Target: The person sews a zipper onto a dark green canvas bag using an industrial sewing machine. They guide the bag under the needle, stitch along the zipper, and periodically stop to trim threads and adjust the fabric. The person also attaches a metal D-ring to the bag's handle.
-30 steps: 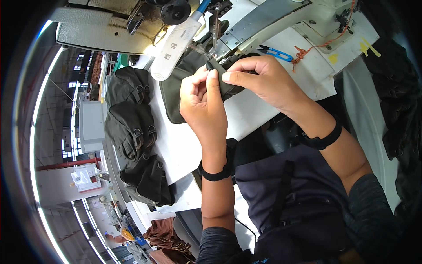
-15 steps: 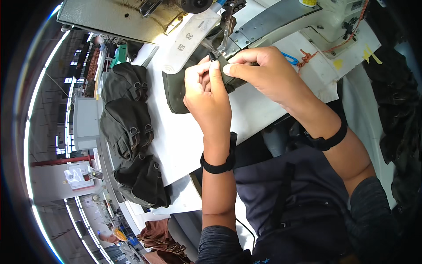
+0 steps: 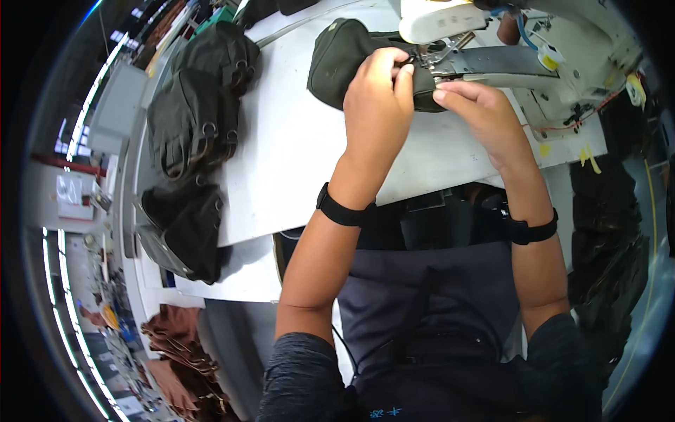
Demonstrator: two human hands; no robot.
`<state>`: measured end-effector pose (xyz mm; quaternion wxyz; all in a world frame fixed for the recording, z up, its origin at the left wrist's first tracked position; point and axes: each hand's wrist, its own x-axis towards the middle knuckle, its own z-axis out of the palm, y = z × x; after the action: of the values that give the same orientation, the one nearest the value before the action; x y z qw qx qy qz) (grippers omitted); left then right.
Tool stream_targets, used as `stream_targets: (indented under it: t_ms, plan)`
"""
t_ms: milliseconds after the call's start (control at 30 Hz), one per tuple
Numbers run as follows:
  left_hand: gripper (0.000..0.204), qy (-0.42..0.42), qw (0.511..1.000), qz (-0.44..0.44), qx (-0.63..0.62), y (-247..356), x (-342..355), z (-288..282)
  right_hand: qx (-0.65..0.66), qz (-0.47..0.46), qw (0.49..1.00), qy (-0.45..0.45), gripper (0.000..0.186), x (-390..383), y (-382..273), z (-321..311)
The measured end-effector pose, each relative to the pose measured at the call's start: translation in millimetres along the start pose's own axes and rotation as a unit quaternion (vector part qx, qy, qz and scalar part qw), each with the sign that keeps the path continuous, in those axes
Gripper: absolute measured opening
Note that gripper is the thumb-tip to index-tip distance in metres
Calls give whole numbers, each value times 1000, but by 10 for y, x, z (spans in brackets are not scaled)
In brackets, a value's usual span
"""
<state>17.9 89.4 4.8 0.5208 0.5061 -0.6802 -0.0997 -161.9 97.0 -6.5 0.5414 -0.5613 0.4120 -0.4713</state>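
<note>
An olive-dark fabric bag piece [image 3: 330, 63] lies at the sewing machine's needle area [image 3: 439, 56]. My left hand [image 3: 380, 98] is closed on the piece's edge just below the metal presser parts, fingertips curled and partly hidden. My right hand [image 3: 481, 116] pinches the piece at its right end, thumb and index together, beside the metal arm [image 3: 506, 62] of the machine. Both wrists wear black bands.
Several dark bags [image 3: 186, 105] lie along the left of the white table [image 3: 281, 183]. Brown fabric pieces [image 3: 172, 327] are piled at lower left. A white lamp-like housing [image 3: 439, 24] hangs over the hands. Dark material [image 3: 598, 232] drapes at the right.
The view has turned, so table and machine sit differently in the picture. My left hand now curls further over the bag piece, more of its back showing; both hands stay on the piece.
</note>
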Motion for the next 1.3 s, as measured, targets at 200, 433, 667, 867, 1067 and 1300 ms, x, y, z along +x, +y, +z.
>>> stream_targets:
  t_ms: [200,433,667,867,1067,1300]
  plan:
    - [35,-25,952,245,184,39,-435,-210,89,-9,993,-72,33,87,389,-17]
    - [69,-90,880,314,346,-54,-491,-347,-32,-94,995,-1,33,-144,133,59]
    - [56,-73,871,358,328,-190,-352,-313,159,-42,985,50,28,-97,269,253]
    - [60,-24,867,340,363,-77,-369,-297,145,-26,989,33,23,-122,90,231]
    - [64,-42,900,324,289,-74,-298,-258,149,-1,988,27,21,-95,3,154]
    - [67,-44,913,307,265,-137,-234,-230,169,5,985,32,23,13,29,159]
